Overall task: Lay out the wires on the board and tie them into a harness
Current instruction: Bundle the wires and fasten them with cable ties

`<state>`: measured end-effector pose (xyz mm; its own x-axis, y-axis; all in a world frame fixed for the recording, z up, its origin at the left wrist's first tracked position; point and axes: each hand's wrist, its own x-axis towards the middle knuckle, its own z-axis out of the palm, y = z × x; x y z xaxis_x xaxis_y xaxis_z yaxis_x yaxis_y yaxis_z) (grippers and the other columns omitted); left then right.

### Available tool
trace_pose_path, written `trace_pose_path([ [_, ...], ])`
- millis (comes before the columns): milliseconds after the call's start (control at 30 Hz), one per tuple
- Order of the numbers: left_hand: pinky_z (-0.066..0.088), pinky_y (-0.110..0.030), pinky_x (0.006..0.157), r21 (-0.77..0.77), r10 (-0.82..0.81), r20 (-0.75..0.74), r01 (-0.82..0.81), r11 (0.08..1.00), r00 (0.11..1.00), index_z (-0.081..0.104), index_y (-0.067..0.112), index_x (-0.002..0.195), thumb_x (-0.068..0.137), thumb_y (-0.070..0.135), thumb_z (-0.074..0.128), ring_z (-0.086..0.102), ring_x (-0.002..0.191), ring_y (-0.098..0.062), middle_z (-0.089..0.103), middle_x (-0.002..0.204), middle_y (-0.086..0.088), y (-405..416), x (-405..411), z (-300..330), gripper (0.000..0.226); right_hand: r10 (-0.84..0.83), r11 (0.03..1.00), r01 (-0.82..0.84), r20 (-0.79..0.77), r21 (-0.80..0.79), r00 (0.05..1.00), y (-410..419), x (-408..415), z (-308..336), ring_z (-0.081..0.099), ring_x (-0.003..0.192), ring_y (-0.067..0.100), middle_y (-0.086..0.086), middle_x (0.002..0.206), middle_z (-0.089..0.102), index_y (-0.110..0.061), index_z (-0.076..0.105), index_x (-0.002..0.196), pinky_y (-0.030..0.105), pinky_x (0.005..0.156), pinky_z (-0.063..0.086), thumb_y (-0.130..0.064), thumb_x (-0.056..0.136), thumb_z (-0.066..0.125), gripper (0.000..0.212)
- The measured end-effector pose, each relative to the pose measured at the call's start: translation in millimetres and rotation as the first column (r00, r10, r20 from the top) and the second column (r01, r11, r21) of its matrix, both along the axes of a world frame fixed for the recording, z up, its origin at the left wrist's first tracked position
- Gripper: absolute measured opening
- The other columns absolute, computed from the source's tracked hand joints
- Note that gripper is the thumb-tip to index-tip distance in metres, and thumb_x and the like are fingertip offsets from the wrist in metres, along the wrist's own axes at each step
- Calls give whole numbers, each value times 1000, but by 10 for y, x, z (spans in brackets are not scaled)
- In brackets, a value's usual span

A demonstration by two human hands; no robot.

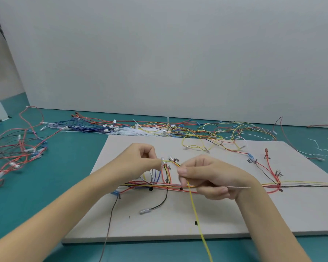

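handwritten black marks on the board (225, 214), too blurred to read

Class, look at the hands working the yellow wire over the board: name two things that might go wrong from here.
1. The yellow wire trails off the board's near edge; a snag may jerk it from the right hand.
2. The left hand pinches its terminal end over the routed bundle; pulling might shift laid wires.

A board (225, 214) lies on the table (68, 163), with loose wires (159, 128) behind it.
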<state>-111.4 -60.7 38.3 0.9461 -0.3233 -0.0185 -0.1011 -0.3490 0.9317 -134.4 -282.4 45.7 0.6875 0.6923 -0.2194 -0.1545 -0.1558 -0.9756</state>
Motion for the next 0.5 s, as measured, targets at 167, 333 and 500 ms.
trace_pose_path([
  [167, 36, -13, 49, 72, -194, 4, 193, 979, 981, 64, 17, 67, 80, 12, 78, 48, 51, -6, 59, 57, 4, 204, -78, 3, 19, -125, 983, 127, 24, -132, 992, -324, 0, 177, 24, 23, 3, -7, 38, 32, -10, 62, 69, 7, 32, 16, -26, 92, 63, 28],
  [333, 38, -16, 54, 310, -272, 91, 232, 922, 958, 67, 28, 74, 78, 34, 78, 49, 55, -2, 61, 63, 13, 250, -211, -110, 13, -110, 796, 218, 220, -565, 969, -421, -20, 372, 25, 26, 11, -2, 35, 35, -7, 71, 77, 13, 35, 18, -25, 87, 69, 20],
  [500, 48, -13, 67, 353, -310, 122, 250, 901, 943, 75, 28, 86, 84, 29, 73, 64, 75, -1, 68, 77, 20, 254, -288, -176, 3, -29, 577, 224, 254, -786, 967, -353, -75, 369, 31, 30, 14, 1, 38, 42, -20, 76, 74, 19, 38, 25, -30, 80, 74, 12],
])
